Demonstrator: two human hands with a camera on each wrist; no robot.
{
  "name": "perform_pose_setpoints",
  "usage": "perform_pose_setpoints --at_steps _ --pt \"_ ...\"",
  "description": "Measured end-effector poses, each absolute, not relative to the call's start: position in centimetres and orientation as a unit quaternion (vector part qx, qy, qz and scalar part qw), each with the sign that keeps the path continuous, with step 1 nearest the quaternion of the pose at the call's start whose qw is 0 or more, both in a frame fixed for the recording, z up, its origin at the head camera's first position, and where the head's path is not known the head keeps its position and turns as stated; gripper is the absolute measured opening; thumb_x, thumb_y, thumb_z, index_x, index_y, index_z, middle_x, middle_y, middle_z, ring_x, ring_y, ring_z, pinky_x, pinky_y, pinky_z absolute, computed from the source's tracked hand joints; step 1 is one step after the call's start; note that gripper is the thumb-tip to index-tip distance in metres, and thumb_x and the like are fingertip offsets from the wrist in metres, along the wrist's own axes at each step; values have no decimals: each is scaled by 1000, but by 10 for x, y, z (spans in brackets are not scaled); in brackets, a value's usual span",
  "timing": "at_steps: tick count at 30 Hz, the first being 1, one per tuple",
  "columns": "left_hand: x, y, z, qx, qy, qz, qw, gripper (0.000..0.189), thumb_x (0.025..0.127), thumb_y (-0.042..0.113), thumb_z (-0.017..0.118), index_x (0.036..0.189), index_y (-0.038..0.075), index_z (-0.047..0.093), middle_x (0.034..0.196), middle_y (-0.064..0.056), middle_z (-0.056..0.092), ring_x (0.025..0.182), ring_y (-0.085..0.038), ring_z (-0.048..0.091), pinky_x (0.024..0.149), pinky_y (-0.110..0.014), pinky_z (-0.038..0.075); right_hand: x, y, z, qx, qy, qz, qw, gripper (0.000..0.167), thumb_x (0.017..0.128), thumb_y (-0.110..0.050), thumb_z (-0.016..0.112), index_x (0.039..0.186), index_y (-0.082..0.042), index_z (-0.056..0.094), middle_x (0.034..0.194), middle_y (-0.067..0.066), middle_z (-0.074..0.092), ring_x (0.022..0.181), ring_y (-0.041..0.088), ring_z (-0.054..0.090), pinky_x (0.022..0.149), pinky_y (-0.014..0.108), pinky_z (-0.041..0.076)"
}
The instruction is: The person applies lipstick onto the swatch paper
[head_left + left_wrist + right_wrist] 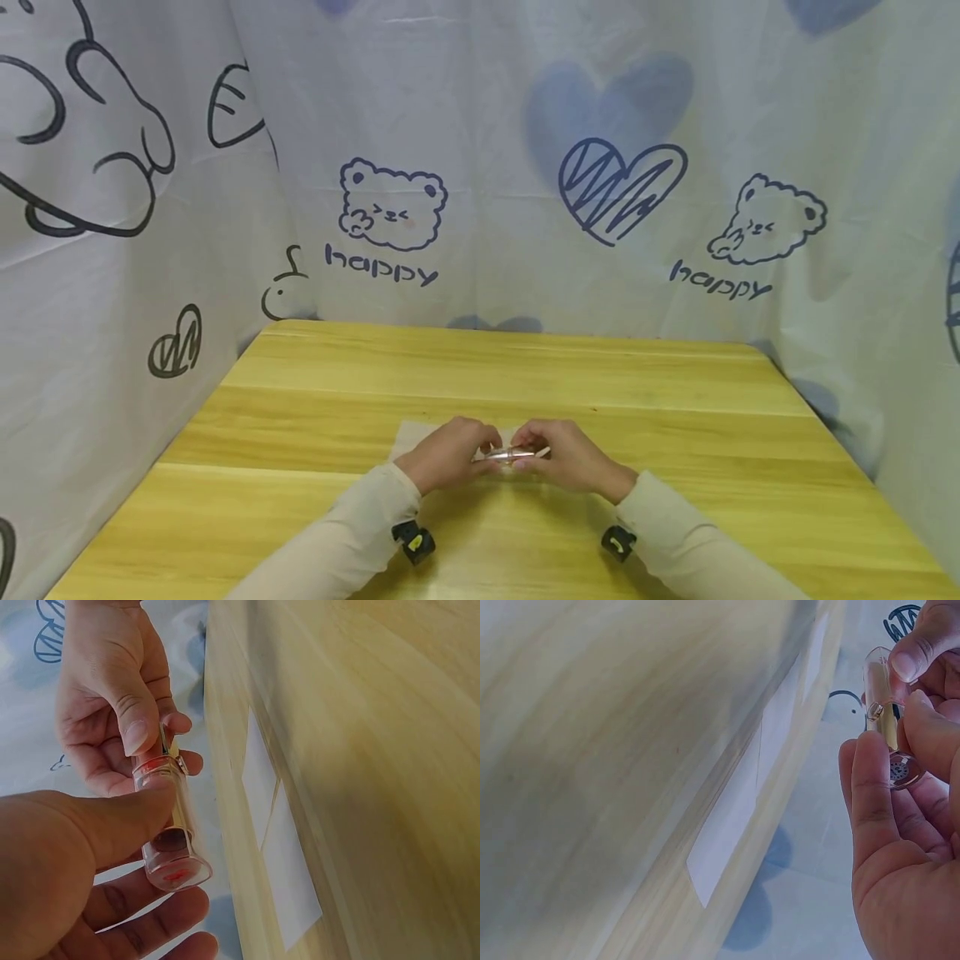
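Both hands hold a small clear tube case (191, 817) with a gold-coloured stick inside and a small metal clasp at its middle. In the head view it lies level between the fingertips, over the wooden table. My left hand (453, 450) grips one end, thumb along the clear wall; a red mark shows on that end face. My right hand (573, 454) pinches the other end between thumb and fingers. In the right wrist view, a grey-and-white patterned round end (900, 771) shows by the right fingers. What the stick is, I cannot tell.
A white paper sheet (411, 435) with a crease or seam lies on the wooden table (300, 433) beyond and beneath the hands. White curtains (487, 250) printed with hearts and bears hang behind the table and at both sides. Each sleeve cuff bears a black wrist device (414, 542).
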State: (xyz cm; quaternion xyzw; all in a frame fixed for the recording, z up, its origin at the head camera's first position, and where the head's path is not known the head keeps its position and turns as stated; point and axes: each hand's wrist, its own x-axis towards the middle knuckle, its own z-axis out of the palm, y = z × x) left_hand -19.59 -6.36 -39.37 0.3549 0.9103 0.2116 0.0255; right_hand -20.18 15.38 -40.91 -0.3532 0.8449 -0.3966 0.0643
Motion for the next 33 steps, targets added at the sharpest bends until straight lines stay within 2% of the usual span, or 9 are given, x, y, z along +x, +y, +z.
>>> perform_pose_setpoints --at_steps 4,12,21,33 --pt "-195 -64 -393 364 906 216 22 18 87 15 75 100 4 69 94 -6 70 87 -18 66 74 -28 53 -201 153 -409 -353 845 -396 65 16 89 -14 72 102 -6 66 91 0 67 83 12 65 68 22 54" --pt "-195 -63 -394 356 910 209 29 17 87 15 74 99 4 69 95 -6 70 88 -17 65 75 -27 53 -200 152 -409 -346 847 -397 73 13 89 -9 71 101 -7 66 91 -2 66 83 11 65 69 23 55" --pt "-194 -70 -394 342 923 177 12 18 84 12 77 98 3 69 92 -8 69 84 -20 65 72 -30 53 -201 161 -412 -345 857 -381 42 14 88 -10 72 100 -7 65 93 -1 67 86 12 65 71 24 54" --pt "-194 -76 -391 334 926 174 21 22 87 16 75 104 4 67 97 -9 68 89 -21 64 77 -32 53 -200 165 -405 -331 866 -374 30 15 88 -9 73 101 -6 66 92 -1 66 85 13 64 70 24 54"
